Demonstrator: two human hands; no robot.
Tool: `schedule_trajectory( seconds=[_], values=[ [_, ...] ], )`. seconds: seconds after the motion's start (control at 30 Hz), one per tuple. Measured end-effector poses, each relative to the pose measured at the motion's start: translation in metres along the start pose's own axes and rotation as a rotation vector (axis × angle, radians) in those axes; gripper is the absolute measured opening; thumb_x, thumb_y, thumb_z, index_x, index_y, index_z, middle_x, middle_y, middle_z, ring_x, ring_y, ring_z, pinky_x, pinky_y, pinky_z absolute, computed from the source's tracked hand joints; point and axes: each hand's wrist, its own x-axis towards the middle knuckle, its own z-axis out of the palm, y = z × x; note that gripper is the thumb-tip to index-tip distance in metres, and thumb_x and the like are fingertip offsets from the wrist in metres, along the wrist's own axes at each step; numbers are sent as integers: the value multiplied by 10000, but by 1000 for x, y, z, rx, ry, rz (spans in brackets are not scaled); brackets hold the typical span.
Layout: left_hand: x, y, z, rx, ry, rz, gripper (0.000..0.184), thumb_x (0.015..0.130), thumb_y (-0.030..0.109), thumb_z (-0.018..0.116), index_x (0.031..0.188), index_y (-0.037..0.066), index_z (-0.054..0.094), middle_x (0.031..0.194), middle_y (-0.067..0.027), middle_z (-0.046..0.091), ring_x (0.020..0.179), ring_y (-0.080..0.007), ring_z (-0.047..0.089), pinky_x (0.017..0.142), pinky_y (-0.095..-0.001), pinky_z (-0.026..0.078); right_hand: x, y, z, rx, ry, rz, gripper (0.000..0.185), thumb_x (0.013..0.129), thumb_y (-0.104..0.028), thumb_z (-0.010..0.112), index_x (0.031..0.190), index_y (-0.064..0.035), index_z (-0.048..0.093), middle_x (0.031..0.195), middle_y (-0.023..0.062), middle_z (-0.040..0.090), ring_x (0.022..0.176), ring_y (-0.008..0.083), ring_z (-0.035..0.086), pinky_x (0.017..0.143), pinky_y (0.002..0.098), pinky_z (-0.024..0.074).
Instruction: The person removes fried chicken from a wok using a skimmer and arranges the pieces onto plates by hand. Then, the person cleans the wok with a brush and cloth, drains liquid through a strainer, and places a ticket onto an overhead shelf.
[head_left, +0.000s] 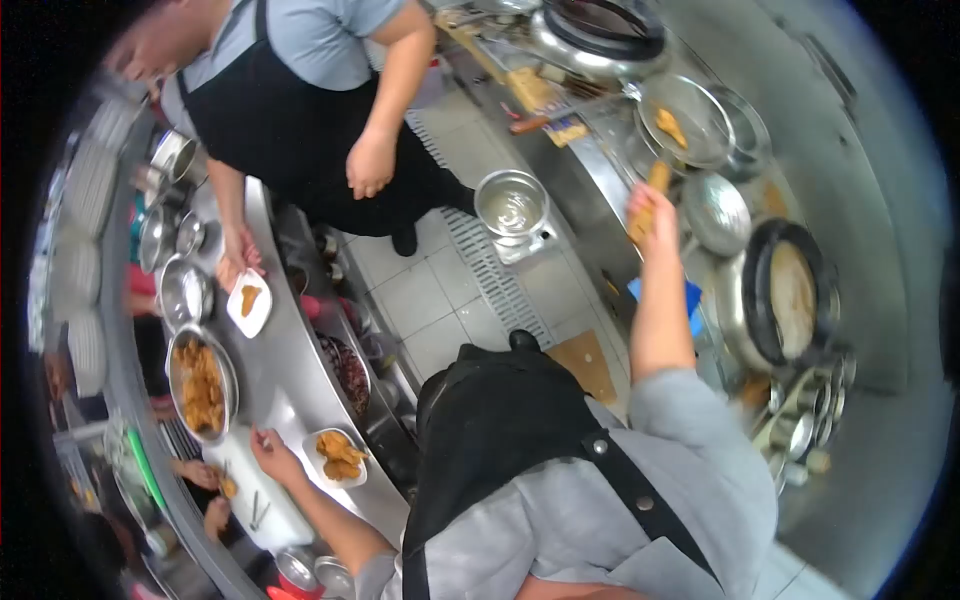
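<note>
Wrapped around a wooden handle [654, 188], the fingers of the right hand [652, 216] were pressed closed in the head view. The handle led to a round mesh strainer [705, 113], held out over the cooking side, with a golden fried piece [671, 127] lying in its mesh. A perforated steel ladle [718, 214] lay near the strainer, and a large pot with a dark ring [776, 290] stood nearer the person. A second wooden-handled tool [532, 125] rested by the edge of the cooking side.

The left hand [276, 457] hovered at the steel counter [262, 395], its fingers loosely parted and bent. It was near a steel bowl [228, 388] of fried pieces, and a white dish [320, 470] with more fried pieces sat beside the left forearm. A white board [285, 527] lay close by, with a co-worker's hands [216, 517] at its far edge.

Farther along the counter, another co-worker [290, 110] in a black apron had one hand [240, 254] at the rim of a white plate [262, 312], which bore one brown piece [249, 299]. On the floor side between the two work surfaces stood a steel pot [511, 203] of clear liquid.
</note>
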Motion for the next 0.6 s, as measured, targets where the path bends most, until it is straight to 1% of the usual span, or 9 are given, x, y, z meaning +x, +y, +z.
schedule_trajectory(
  seconds=[0.1,0.13,0.17,0.2,0.23,0.4,0.5,0.53,0.6],
  values=[
    [-16,10,-7,136,91,19,472,917,109,651,1350,-34,528,1159,-125,618,927,-183,593,813,-300,495,-117,-29,45,-92,94,67,447,940,-201,633,1335,-11,547,720,-56,443,591,77,431,539,222,393],
    [-26,28,-5,115,65,-112,469,915,102,649,1349,-31,534,1206,-144,621,982,-210,608,838,-317,501,-138,-26,15,-148,90,116,506,946,-221,628,1404,-43,506,728,-57,451,603,71,438,540,220,392],
    [-20,-18,0,198,149,122,462,908,102,646,1342,-23,545,1197,-130,637,951,-207,621,827,-322,509,-161,-29,-14,-106,-48,158,494,941,-213,637,1396,-67,512,746,-49,478,592,65,442,510,227,396],
    [-25,-8,3,182,108,101,458,887,85,649,1330,0,568,1147,-113,649,879,-192,621,792,-330,515,-201,-43,9,-261,80,191,467,939,-188,635,1375,-78,511,766,-39,512,575,74,454,466,236,392],
    [-30,29,12,220,66,-1,453,871,65,635,1320,31,586,1105,-112,651,824,-194,617,764,-334,515,-217,-55,-19,-312,60,267,597,946,-188,616,1475,-96,356,724,-6,480,491,112,409,408,269,380],
    [-5,88,64,411,-175,73,501,840,148,625,1331,70,574,1125,-134,630,855,-292,634,814,-406,515,-339,-105,5,-617,-21,397,531,905,-235,654,1340,-14,445,696,47,493,480,135,496,343,291,421],
    [36,49,94,479,-116,281,500,839,164,632,1329,85,572,1159,-137,619,943,-313,638,868,-434,508,-385,-110,23,-734,-128,590,455,842,-129,646,1267,-32,515,692,26,520,506,114,501,372,253,431],
    [42,32,95,504,-75,357,500,839,167,636,1328,88,571,1167,-136,616,970,-313,639,880,-438,506,-394,-102,34,-839,-186,559,456,823,-146,668,1240,-5,549,748,32,555,608,113,541,508,242,455],
    [34,62,70,411,-185,215,502,838,171,642,1326,82,566,1170,-134,615,1013,-325,631,891,-439,508,-409,-84,49,-975,-215,607,426,763,-108,672,1162,32,626,892,44,639,800,113,581,753,224,446]
  ],
)
